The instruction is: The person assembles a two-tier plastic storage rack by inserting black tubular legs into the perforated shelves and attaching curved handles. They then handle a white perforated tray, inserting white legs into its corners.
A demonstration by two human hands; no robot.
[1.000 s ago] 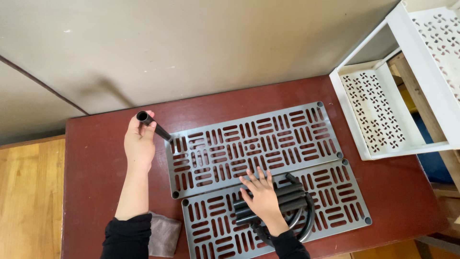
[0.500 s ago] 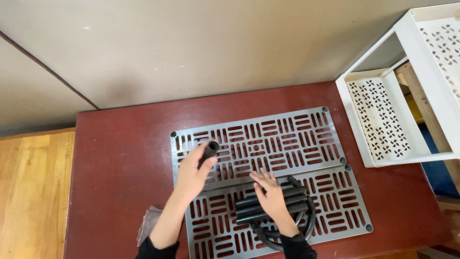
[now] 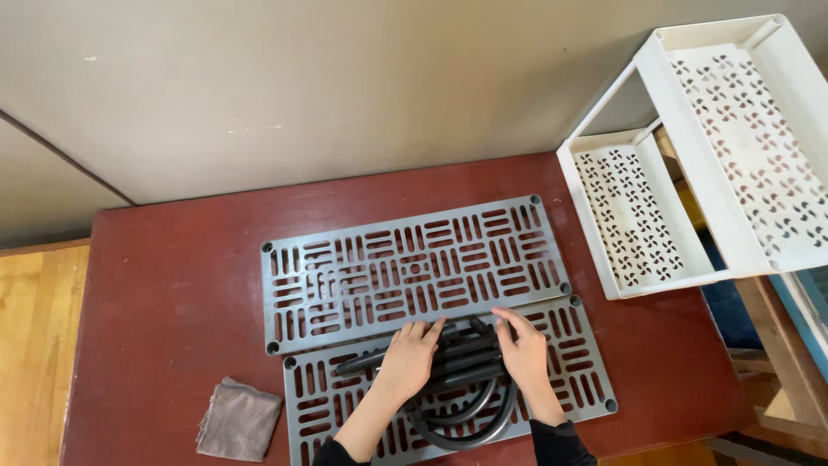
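Two grey slotted shelf panels lie on a dark red table (image 3: 164,285): the far panel (image 3: 414,267) and the near panel (image 3: 578,362). A bundle of black tubes (image 3: 461,358) rests on the near panel, with curved black pieces (image 3: 474,427) below it. My left hand (image 3: 407,362) lies on the left part of the bundle, fingers around the tubes. My right hand (image 3: 526,354) holds the bundle's right end. Both hands close on the same tubes.
A folded grey cloth (image 3: 240,418) lies at the table's near left. A white perforated two-tier rack (image 3: 690,155) stands at the table's right end, tipped toward the wall. Wooden floor (image 3: 34,345) shows to the left.
My left hand carried a black tube from the far left of the table over to the bundle and now rests on it. My right hand stayed at the bundle.
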